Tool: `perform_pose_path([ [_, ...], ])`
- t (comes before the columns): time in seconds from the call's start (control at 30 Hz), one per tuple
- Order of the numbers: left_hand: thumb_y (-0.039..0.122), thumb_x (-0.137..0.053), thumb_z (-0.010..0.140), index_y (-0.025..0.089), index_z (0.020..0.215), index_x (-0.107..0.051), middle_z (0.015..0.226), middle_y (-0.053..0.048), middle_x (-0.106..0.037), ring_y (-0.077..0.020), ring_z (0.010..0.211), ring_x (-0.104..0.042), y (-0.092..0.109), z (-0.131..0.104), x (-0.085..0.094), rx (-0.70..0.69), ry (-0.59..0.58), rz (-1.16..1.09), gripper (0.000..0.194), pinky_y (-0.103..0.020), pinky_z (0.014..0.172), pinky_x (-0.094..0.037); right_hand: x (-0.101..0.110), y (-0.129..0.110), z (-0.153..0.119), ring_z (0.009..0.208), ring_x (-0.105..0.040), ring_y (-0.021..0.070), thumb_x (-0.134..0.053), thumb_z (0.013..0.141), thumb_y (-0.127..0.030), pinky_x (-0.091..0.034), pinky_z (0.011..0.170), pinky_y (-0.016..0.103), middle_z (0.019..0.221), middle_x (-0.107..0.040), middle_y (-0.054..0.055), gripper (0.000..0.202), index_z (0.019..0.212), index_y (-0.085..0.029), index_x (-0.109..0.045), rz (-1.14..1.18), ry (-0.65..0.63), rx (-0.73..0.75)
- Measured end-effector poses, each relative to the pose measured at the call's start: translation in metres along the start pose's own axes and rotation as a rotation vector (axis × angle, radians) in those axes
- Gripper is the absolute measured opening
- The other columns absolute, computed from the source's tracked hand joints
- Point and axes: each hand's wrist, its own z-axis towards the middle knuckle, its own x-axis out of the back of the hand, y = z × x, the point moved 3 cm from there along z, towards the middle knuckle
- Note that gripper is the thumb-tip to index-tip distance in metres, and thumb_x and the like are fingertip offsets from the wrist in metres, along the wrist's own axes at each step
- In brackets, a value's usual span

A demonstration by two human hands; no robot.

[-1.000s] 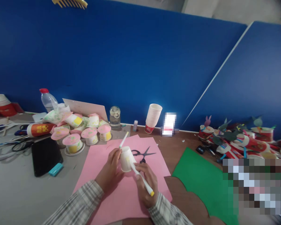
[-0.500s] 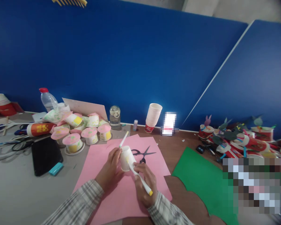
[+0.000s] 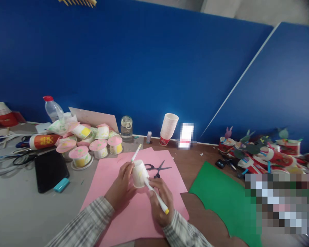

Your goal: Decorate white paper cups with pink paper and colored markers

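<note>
My left hand [image 3: 122, 181] is closed on the side of a white paper cup [image 3: 138, 171] that stands bottom-up over pink paper [image 3: 128, 216]. A white marker cap or second pen with a yellow end [image 3: 136, 153] sticks up past those fingers. Faint yellow colouring shows on the cup's wall. In my right hand [image 3: 161, 199] is a white marker [image 3: 157, 197] with a yellow end, its tip against the cup's right side. Black scissors [image 3: 158, 168] lie spread on the pink paper just behind the cup.
Several decorated cups with pink tops [image 3: 98, 145] stand at the left, near a black tablet [image 3: 52, 170]. A stack of paper cups [image 3: 169, 127] leans by the blue partition [image 3: 154, 68]. Green paper [image 3: 221, 199] and red cup crafts [image 3: 280, 157] are at the right.
My right hand and the marker have shifted slightly right and down along the cup. My left hand and the cup are almost unmoved.
</note>
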Motion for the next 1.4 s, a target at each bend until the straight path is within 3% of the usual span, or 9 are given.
perform_pose_path([
  [0.17, 0.031, -0.068, 0.061, 0.027, 0.128, -0.014, 0.126, -0.012, -0.033, -0.0305, 0.117, -0.036, 0.002, 0.000, 0.002, 0.017, -0.017, -0.134, 0.086, -0.052, 0.093, -0.045, 0.003, -0.001, 0.008, 0.071, -0.064, 0.0198, -0.051, 0.075, -0.017, -0.055, 0.061, 0.030, 0.081, -0.066, 0.003, 0.018, 0.088, -0.021, -0.062, 0.007, 0.030, -0.054],
  [0.5, 0.044, -0.069, 0.060, 0.026, 0.128, -0.014, 0.124, -0.013, -0.037, -0.0304, 0.115, -0.038, 0.000, 0.000, 0.000, -0.036, -0.019, -0.138, 0.089, -0.049, 0.090, -0.048, 0.003, 0.000, 0.009, 0.072, -0.064, 0.0193, -0.052, 0.076, -0.018, -0.054, 0.062, 0.030, 0.081, -0.065, 0.003, 0.017, 0.089, -0.020, -0.062, 0.015, 0.019, -0.052],
  [0.87, 0.029, -0.070, 0.060, 0.026, 0.128, -0.016, 0.124, -0.011, -0.036, -0.0288, 0.113, -0.041, -0.005, 0.000, -0.001, 0.025, 0.010, -0.177, 0.086, -0.048, 0.088, -0.049, 0.002, 0.001, 0.001, 0.082, -0.067, 0.0209, -0.053, 0.072, -0.012, -0.056, 0.073, 0.032, 0.085, -0.070, 0.003, 0.019, 0.084, -0.022, -0.063, 0.011, -0.009, -0.026],
  [1.1, 0.037, -0.070, 0.061, 0.025, 0.128, -0.017, 0.124, -0.012, -0.036, -0.0277, 0.113, -0.040, -0.002, 0.000, 0.001, -0.016, 0.010, -0.168, 0.086, -0.045, 0.088, -0.049, 0.004, -0.004, 0.009, 0.069, -0.063, 0.0185, -0.050, 0.075, -0.017, -0.054, 0.060, 0.029, 0.079, -0.065, 0.002, 0.017, 0.086, -0.020, -0.062, 0.019, 0.044, -0.058],
  [1.4, 0.040, -0.069, 0.062, 0.026, 0.128, -0.015, 0.123, -0.012, -0.036, -0.0291, 0.113, -0.039, 0.001, 0.000, 0.002, -0.049, 0.001, -0.183, 0.086, -0.047, 0.087, -0.049, 0.004, 0.000, 0.009, 0.070, -0.064, 0.0189, -0.051, 0.074, -0.016, -0.054, 0.060, 0.029, 0.079, -0.065, 0.003, 0.018, 0.087, -0.020, -0.062, 0.012, 0.018, -0.064],
])
